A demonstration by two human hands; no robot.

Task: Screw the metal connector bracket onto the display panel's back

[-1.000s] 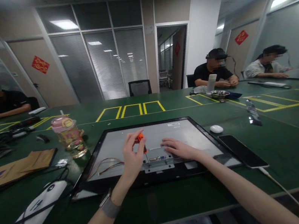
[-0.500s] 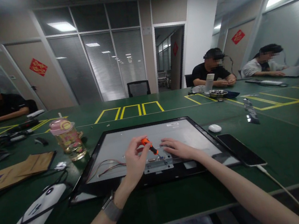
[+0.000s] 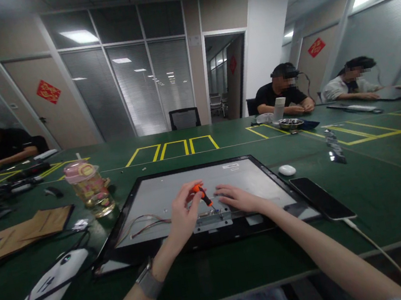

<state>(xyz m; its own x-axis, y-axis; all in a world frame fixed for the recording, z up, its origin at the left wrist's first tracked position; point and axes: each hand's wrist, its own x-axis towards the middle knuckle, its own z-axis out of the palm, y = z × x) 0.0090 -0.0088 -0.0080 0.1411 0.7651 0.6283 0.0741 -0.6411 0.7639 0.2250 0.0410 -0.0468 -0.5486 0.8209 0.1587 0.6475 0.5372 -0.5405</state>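
A flat monitor panel (image 3: 154, 193) lies face down on the green table, its grey metal back up. My left hand (image 3: 182, 214) is closed round a small orange-handled screwdriver (image 3: 201, 195), which tilts with its tip down on the small metal bracket (image 3: 212, 218) near the panel's front edge. My right hand (image 3: 237, 198) rests flat on the panel beside that bracket, fingers stretched out. Thin coloured wires (image 3: 141, 224) run across the panel's left part.
A pink-lidded drink bottle (image 3: 89, 186) stands left of the panel. A black phone (image 3: 321, 191) with a cable and a white mouse (image 3: 287, 169) lie to the right. Brown envelopes (image 3: 18, 231) and a white device (image 3: 36, 295) lie at the left. Three people sit at the far side.
The screwdriver went from upright to tilted, its tip now further right on the bracket. My left hand shifted slightly with it; my right hand stayed put.
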